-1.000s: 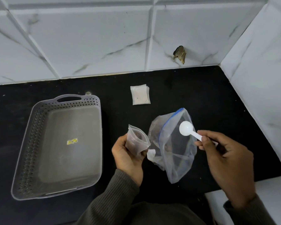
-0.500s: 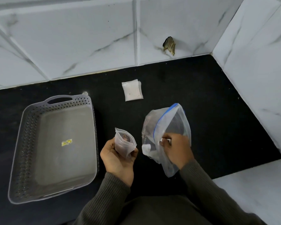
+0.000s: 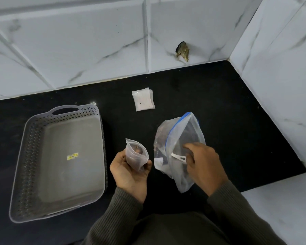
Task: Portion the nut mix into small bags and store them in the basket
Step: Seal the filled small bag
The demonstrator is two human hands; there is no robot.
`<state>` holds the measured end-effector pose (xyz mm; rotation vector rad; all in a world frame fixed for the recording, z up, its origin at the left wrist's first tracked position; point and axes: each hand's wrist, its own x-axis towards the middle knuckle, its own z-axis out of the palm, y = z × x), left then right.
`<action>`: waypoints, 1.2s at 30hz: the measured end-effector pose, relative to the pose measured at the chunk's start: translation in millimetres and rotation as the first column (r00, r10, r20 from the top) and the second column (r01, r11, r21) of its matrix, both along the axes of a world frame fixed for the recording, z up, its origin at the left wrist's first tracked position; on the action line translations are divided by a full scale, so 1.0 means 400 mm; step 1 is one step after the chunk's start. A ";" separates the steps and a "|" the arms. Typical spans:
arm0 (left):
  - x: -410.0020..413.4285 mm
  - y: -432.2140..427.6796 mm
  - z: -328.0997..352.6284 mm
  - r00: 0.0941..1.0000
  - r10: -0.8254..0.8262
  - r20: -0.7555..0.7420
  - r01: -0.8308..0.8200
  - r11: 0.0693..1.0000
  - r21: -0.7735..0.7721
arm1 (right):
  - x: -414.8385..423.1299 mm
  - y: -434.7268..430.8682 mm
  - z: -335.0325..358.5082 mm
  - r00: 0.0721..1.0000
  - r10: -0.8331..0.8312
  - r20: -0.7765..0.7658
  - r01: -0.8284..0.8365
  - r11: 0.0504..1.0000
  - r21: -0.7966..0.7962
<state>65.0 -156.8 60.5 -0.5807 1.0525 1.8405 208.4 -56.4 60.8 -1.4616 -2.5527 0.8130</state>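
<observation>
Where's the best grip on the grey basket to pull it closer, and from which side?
Likely the cut-out handle on the far short wall of the grey basket, taken from above with fingers through the slot. It is the only handle clearly in view; the perforated side walls flare outward and give little purchase. The left hand is nearest but holds the small bag.

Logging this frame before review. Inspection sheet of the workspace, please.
Surface: black countertop, a few pale specks.
Job's things: grey basket holds no bags, only a small sticker; small bag open, a little nut mix inside; large zip bag open; stack of spare bags lying flat.
Clutter: nothing seen.
Hands: left hand grips the small bag; right hand inside the large zip bag holding a white scoop.
Cables: nothing seen.
Surroundings: marbled wall tiles, one chipped hole.
</observation>
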 end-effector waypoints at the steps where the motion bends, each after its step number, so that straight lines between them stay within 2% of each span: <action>1: 0.001 0.000 0.001 1.000 0.002 -0.003 -0.002 1.000 0.016 | 0.001 -0.004 0.015 0.998 0.005 -0.055 -0.003 0.999 0.036; 3: 0.001 0.002 0.010 1.000 0.010 -0.020 -0.009 0.999 0.052 | -0.006 -0.014 0.046 0.971 0.042 -0.234 -0.023 0.996 0.080; 6: -0.005 0.009 0.020 0.998 0.046 -0.043 -0.042 0.995 0.093 | -0.042 -0.047 0.108 0.852 0.060 -0.520 -0.084 0.996 -0.023; 8: -0.015 0.012 0.018 0.997 0.071 -0.035 -0.067 0.991 0.112 | -0.077 -0.072 0.138 0.781 0.074 -0.620 -0.144 0.987 -0.064; 12: -0.032 0.021 0.017 0.995 0.095 0.025 -0.098 0.980 0.175 | -0.142 -0.094 0.141 0.790 0.190 -0.583 -0.205 0.978 0.040; 14: -0.038 0.023 0.026 0.994 0.107 0.017 -0.109 0.969 0.221 | -0.170 -0.098 0.128 0.822 0.158 -0.547 -0.198 0.980 -0.015; 17: -0.043 0.029 0.024 0.992 0.120 -0.037 -0.110 0.969 0.220 | -0.199 -0.094 0.105 0.847 0.157 -0.508 -0.192 0.981 -0.017; 21: -0.055 0.024 0.012 0.969 0.122 -0.216 -0.089 0.984 0.157 | -0.215 -0.068 0.123 0.809 0.286 -0.513 -0.248 0.958 0.142; 24: -0.093 -0.006 0.007 0.864 -0.010 -0.503 0.014 1.000 0.004 | -0.223 -0.044 0.137 0.798 0.323 -0.509 -0.300 0.945 0.130; 27: -0.160 -0.033 0.001 0.653 -0.147 -0.743 0.122 0.989 -0.088 | -0.236 -0.014 0.151 0.783 0.396 -0.479 -0.392 0.913 0.114; 31: -0.223 -0.054 0.030 0.502 -0.214 -0.838 0.244 0.965 -0.101 | -0.254 0.020 0.168 0.770 0.473 -0.429 -0.452 0.878 0.157; 36: -0.254 -0.049 0.044 0.355 -0.164 -0.920 0.209 0.973 -0.093 | -0.277 0.029 0.181 0.744 0.396 -0.538 -0.363 0.916 0.173</action>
